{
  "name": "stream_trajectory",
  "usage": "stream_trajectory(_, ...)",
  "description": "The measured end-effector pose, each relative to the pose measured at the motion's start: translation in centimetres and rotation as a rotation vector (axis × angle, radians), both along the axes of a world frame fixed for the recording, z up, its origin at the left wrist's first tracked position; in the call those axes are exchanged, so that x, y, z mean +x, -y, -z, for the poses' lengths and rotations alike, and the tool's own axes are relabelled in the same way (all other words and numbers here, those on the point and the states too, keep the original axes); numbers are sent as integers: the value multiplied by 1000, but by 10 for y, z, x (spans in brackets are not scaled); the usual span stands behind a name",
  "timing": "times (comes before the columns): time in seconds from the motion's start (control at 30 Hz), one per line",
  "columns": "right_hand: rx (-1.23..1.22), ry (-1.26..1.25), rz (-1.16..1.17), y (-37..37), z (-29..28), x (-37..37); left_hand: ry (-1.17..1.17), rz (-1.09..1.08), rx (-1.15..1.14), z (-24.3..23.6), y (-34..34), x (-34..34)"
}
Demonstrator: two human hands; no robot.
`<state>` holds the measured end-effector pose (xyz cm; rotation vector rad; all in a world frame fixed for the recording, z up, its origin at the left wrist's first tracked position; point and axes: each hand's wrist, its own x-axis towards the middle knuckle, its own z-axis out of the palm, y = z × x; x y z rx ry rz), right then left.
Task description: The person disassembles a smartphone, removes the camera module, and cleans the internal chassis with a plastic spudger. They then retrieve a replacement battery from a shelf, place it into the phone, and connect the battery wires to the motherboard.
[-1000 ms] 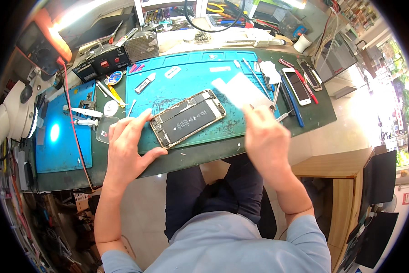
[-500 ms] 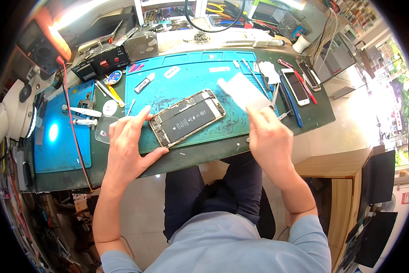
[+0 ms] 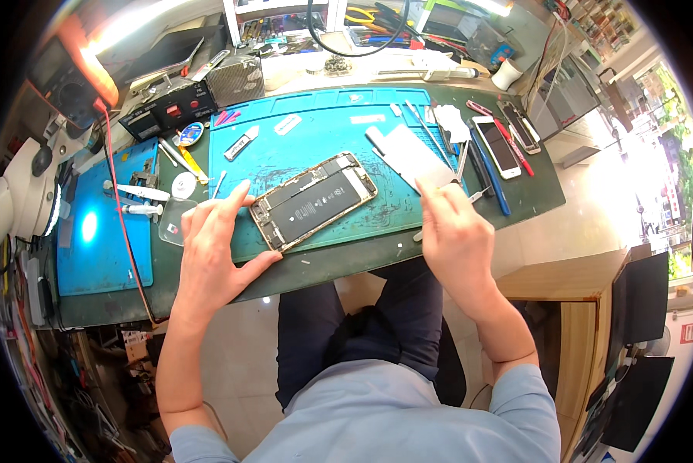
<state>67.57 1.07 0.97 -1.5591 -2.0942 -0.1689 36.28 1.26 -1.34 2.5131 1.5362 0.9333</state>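
Observation:
An opened smartphone (image 3: 315, 202) lies tilted on the blue work mat, its black battery and inner parts bare. My left hand (image 3: 215, 243) spans its left end, thumb at the near corner and fingers at the far one. To the right of the phone, my right hand (image 3: 458, 228) is closed in a pinch on the near edge of a white sheet (image 3: 417, 153). A greyish strip runs along the sheet's far left end. My curled fingers hide the gripped edge.
Tweezers and pens lie right of the sheet, beside a white phone (image 3: 497, 147) and a dark phone frame (image 3: 521, 126). At left are syringes (image 3: 142, 208), a clear lid (image 3: 175, 221), a red cable (image 3: 123, 201) and a microscope (image 3: 26, 185). A power supply (image 3: 169, 110) stands behind.
The sheet's far left end has turned from bright white to grey, and its tilt looks slightly different. Both hands and the opened phone stay nearly in place.

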Motion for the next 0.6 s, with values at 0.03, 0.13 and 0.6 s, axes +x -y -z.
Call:
stream_trajectory(0.03, 8, -46, 13, 1, -5, -1, 1, 1, -1, 0, 0, 0)
stream_trajectory(0.13, -157, 37, -90, 15, 3, -2, 3, 3, -4, 0, -1, 0)
stream_trajectory(0.6, -252, -86, -465, 4, -7, -55, 15, -33, -21, 5, -1, -4)
